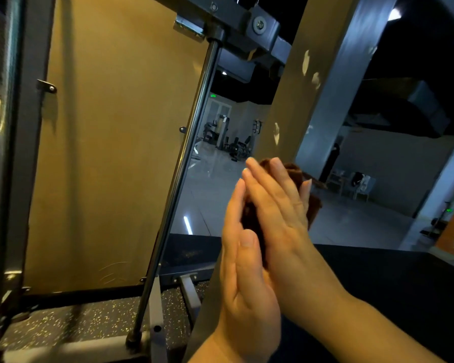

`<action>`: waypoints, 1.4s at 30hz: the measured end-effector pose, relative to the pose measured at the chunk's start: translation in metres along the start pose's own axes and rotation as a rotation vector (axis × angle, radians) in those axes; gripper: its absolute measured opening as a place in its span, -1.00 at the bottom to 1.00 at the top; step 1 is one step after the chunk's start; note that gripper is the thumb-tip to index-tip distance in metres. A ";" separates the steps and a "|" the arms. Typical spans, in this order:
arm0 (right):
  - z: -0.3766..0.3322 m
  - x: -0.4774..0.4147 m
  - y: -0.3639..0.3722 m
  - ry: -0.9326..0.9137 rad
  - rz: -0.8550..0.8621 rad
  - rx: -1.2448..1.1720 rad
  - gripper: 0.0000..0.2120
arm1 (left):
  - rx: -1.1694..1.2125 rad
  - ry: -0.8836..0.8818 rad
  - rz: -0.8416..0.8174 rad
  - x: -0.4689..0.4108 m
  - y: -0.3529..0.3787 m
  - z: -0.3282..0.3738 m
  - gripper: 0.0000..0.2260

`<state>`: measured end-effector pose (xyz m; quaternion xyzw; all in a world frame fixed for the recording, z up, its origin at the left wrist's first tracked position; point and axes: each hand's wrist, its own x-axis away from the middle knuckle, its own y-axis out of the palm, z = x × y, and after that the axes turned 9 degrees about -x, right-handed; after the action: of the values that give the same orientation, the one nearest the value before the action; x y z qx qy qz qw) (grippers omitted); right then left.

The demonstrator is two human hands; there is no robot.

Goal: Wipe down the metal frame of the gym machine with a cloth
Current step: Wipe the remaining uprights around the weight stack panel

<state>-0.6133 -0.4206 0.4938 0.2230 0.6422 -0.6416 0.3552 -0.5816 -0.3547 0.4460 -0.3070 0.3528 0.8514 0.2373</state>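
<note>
Left hand (243, 260) and right hand (278, 205) are nearest me, fingers straight, palms pressed flat together with the brown cloth (313, 205) sandwiched between them, nothing pinched. Cloth sits right at the slanted frame upright (286, 106). I read it as clamping the post to wipe two faces per stroke, but can't tell if metal is actually between the palms.

The left hand (243, 273) and right hand (281, 205) met on either side of the slanted frame beam (288, 100), with a cloth (315, 206) pressed between them. A guide rod (192, 142) ran left of the beam, with a panel (116, 140) further left and an upright post (8, 153) at the far left. Other machines (228, 137) stood well behind, between rod and beam.
</note>
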 end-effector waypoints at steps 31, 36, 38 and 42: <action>0.028 0.000 0.037 0.046 0.381 -0.021 -0.46 | -0.371 -0.035 0.029 0.006 -0.052 -0.083 -0.59; 0.030 0.016 0.044 0.041 0.349 -0.064 -0.44 | -0.371 -0.016 -0.104 -0.014 -0.037 -0.047 -0.55; 0.031 0.015 0.044 0.020 0.366 -0.072 -0.47 | -0.380 0.068 -0.152 -0.018 -0.036 -0.045 -0.55; 0.031 0.015 0.048 0.018 0.395 -0.078 -0.48 | -0.312 0.045 -0.108 0.006 -0.057 -0.083 -0.57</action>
<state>-0.5823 -0.4495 0.4532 0.3364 0.6133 -0.5323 0.4768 -0.5211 -0.3792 0.3692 -0.3777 0.2046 0.8748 0.2241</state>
